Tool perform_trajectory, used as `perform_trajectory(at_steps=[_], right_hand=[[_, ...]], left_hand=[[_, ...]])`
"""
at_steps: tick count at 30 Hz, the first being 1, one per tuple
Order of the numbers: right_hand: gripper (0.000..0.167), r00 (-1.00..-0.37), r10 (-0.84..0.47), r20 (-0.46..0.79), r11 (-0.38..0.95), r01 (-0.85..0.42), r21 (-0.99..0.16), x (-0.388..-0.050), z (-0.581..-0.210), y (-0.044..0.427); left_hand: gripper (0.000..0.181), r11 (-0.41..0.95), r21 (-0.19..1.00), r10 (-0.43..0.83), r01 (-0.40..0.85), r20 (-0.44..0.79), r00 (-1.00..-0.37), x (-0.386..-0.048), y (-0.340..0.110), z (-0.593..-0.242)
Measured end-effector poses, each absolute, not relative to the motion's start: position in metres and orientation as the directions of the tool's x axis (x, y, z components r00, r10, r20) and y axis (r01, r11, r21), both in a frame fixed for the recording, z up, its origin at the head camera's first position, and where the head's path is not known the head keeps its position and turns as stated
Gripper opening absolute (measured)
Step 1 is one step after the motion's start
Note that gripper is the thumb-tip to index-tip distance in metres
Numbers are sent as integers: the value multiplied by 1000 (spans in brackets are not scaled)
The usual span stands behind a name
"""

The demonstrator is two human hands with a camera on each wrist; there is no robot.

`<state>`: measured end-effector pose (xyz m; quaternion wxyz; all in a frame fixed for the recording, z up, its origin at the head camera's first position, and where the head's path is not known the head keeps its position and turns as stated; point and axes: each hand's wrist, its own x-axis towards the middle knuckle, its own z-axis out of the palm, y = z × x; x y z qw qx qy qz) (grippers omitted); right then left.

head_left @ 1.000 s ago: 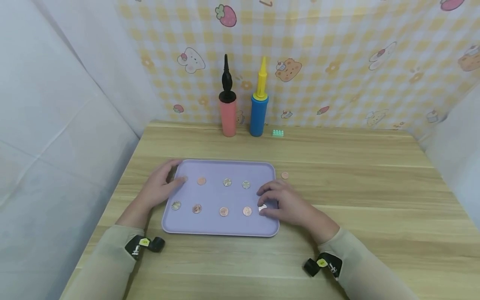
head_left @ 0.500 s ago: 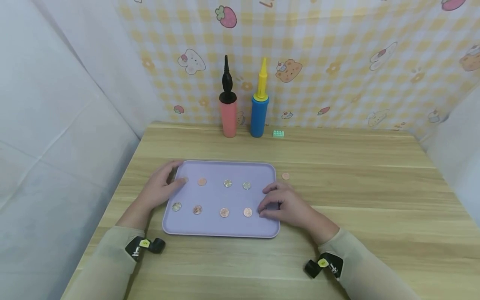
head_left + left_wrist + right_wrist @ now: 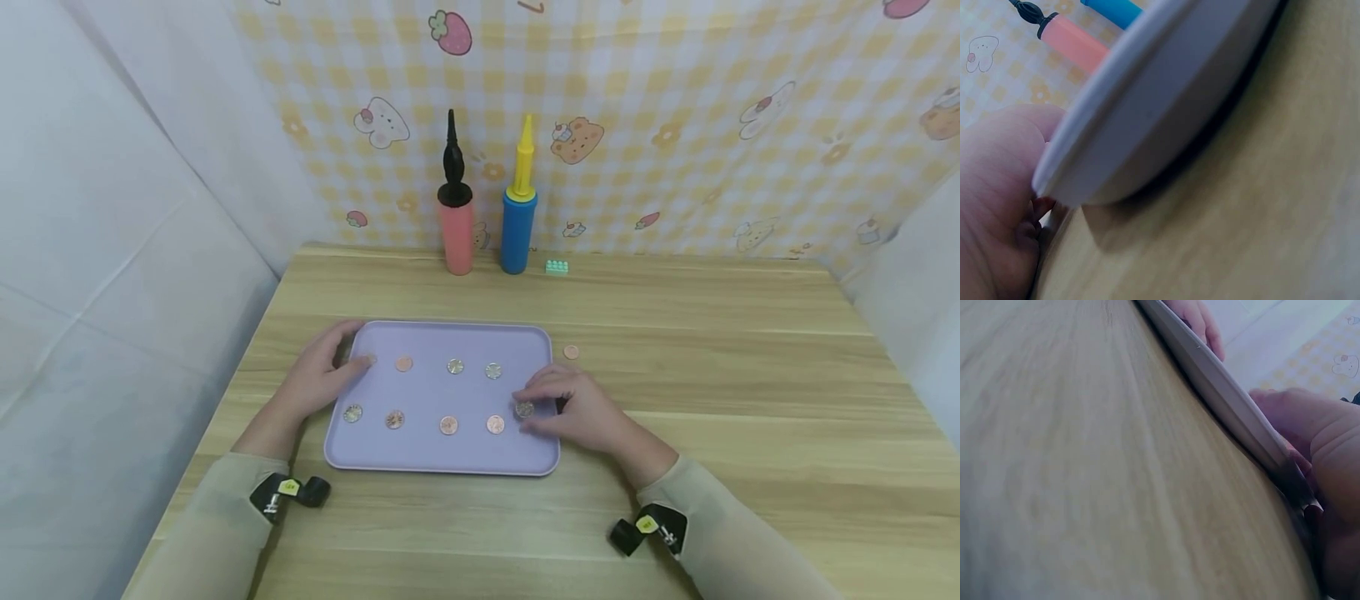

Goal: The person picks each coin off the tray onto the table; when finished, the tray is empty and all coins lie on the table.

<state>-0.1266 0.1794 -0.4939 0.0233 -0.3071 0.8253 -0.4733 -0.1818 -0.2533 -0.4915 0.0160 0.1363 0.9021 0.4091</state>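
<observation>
A lavender tray (image 3: 442, 454) bears two rows of coins, among them a copper coin (image 3: 448, 425) and a silvery coin (image 3: 492, 371). My left hand (image 3: 318, 375) grips the tray's left edge, its thumb over the rim beside a partly hidden coin. In the left wrist view the left hand (image 3: 997, 200) lies against the tray's side (image 3: 1141, 119). Over the tray's right part, my right hand (image 3: 573, 406) pinches a dull coin (image 3: 524, 409) between thumb and fingers. The right wrist view shows the right hand (image 3: 1335, 450) at the rim, with that coin hidden.
One copper coin (image 3: 572, 352) lies on the wooden table (image 3: 712, 358) just right of the tray. Behind the tray stand a pink pump (image 3: 457, 237) with a black top and a blue pump (image 3: 516, 233) with a yellow top, beside a mint toy brick (image 3: 557, 267).
The coin at my right hand, bright at first and then hidden by the fingers, shows again with a darker look. Those fingers have shifted slightly; my left hand stays in place.
</observation>
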Motion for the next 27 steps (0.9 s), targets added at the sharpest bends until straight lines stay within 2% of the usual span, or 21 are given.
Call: perform_trajectory(at_steps=[14, 27], right_hand=[[40, -858, -437, 268, 407, -455, -792, -125, -494, 179], [40, -813, -410, 413, 442, -574, -690, -116, -501, 182]], left_hand=[[66, 616, 748, 254, 247, 108, -961, -181, -252, -490], [66, 603, 761, 260, 240, 98, -961, -182, -253, -491]])
